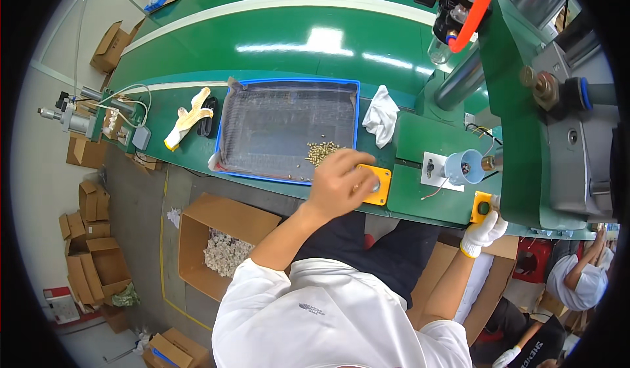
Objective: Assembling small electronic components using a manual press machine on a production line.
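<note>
My bare left hand [340, 183] is bent over the left side of a yellow button box [378, 194] at the table's front edge. Its fingers are curled and blurred, and whether they hold anything is hidden. My right hand [484, 234], in a white glove, grips a second yellow button box [481, 198] with a green button. Between the boxes, a light blue cup-shaped piece [463, 168] with small dark parts inside stands under the press tip, on a white plate [433, 166]. Left of it, small brass pieces [321, 152] lie heaped in a blue-rimmed tray [289, 81].
A large green press [518, 105] rises at the right. A white cloth [381, 116] and a yellow-white glove [190, 116] flank the tray. Below the table stands a carton [223, 212] with whitish bits. Another person [581, 276] sits at the lower right.
</note>
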A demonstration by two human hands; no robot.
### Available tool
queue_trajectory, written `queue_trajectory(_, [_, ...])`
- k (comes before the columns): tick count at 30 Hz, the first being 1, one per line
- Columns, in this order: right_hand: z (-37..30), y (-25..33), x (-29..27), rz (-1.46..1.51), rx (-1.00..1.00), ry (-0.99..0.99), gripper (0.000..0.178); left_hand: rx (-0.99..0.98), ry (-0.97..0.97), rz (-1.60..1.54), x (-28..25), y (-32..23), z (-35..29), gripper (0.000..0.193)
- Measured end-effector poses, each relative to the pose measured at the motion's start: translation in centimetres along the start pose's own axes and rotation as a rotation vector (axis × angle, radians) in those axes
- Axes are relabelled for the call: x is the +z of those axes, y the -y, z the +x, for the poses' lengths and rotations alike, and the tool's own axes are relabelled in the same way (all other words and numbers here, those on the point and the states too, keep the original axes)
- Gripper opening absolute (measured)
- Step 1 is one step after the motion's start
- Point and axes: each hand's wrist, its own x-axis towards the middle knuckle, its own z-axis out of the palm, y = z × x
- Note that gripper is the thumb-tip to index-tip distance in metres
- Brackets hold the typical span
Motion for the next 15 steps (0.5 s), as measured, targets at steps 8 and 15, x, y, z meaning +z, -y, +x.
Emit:
queue_trajectory(8, [-0.9,-0.5,-0.5,-0.051,0.142,-0.182,0.033,-0.381,0.264,0.37,-4.8,4.3,-0.3,0.023])
queue_trajectory(15, [1.0,2.1,1.0,-0.015,0.071,-0.049,0.024,-0.413,0.317,0.284,-4.5,4.5,-0.4,0.012])
